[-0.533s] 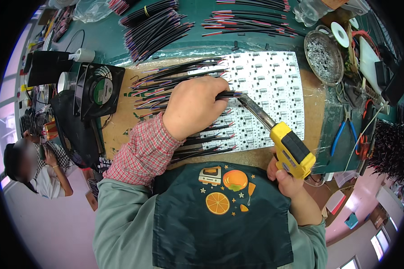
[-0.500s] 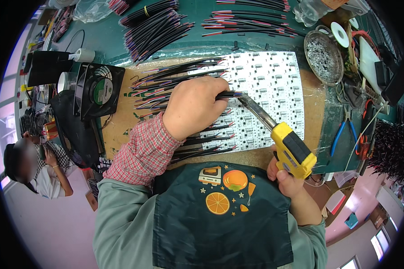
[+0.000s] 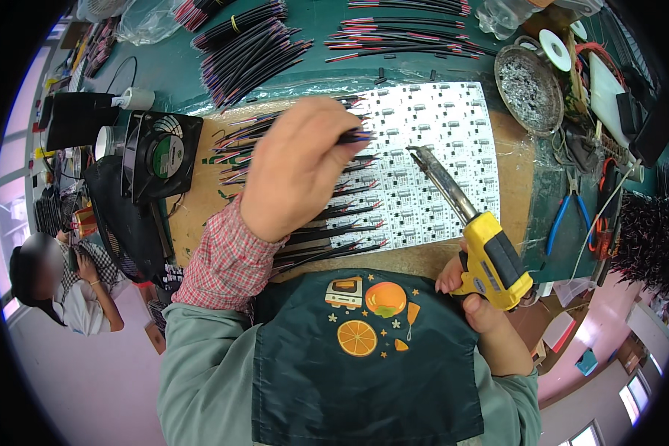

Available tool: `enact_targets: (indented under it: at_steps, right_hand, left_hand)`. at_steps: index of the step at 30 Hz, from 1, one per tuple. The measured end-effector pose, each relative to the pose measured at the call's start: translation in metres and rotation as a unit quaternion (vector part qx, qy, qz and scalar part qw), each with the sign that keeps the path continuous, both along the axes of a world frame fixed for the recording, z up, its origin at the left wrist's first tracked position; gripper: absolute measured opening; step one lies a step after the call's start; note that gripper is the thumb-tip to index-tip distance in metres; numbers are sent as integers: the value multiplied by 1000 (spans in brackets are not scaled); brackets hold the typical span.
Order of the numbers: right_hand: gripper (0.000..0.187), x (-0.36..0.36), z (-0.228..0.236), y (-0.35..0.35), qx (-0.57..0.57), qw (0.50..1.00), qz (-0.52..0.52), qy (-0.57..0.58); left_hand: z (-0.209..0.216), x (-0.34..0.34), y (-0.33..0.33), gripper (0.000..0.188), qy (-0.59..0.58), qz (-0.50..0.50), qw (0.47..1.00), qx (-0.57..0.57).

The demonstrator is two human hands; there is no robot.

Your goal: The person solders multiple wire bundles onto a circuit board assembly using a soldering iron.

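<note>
My left hand [image 3: 293,171] is closed round a black-sheathed cable [image 3: 360,137], its coloured wire ends poking out to the right between finger and thumb. The hand hovers over the left part of a white sheet of small circuit boards [image 3: 442,171]. Several black cables [image 3: 357,229] lie in a row along that sheet's left edge, partly hidden by the hand and sleeve. A yellow and black soldering gun [image 3: 496,260] is gripped in my right hand [image 3: 486,312] near the lower right corner. Its dark metal tip points up and left over the boards, apart from the cable.
Cable bundles [image 3: 253,59] and loose cables [image 3: 401,37] lie at the far side. A black fan [image 3: 163,156] stands at left. On the right are a dish of solder scraps [image 3: 528,93], a solder spool [image 3: 555,50] and blue-handled pliers [image 3: 560,223]. Another person [image 3: 74,279] sits far left.
My left hand has moved left and slightly up with the cable, away from the soldering gun's tip. The gun has shifted a little right and down, its tip now apart from the cable.
</note>
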State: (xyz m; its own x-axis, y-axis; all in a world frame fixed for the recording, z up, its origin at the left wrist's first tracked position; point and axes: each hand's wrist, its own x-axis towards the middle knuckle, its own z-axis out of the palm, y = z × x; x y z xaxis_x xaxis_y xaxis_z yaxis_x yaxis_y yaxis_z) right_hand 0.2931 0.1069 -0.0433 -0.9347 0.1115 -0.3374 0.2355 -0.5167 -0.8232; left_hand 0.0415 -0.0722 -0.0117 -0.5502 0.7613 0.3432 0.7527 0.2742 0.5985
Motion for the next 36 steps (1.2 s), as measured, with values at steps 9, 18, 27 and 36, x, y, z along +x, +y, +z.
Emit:
enact_targets:
  at_steps: [9, 18, 27, 36]
  right_hand:
    - [34, 16, -5, 7, 9, 999, 35, -2]
    - [21, 23, -7, 8, 92, 993, 51, -56]
    - [16, 14, -5, 9, 80, 995, 52, -28]
    - [46, 12, -1, 4, 60, 996, 27, -56]
  left_hand:
    - [0, 24, 2, 20, -128, 45, 987, -87]
    - [-19, 27, 4, 16, -92, 14, 981, -168]
    - [-19, 31, 5, 16, -107, 18, 978, -178]
    - [-20, 30, 9, 15, -97, 31, 984, -149]
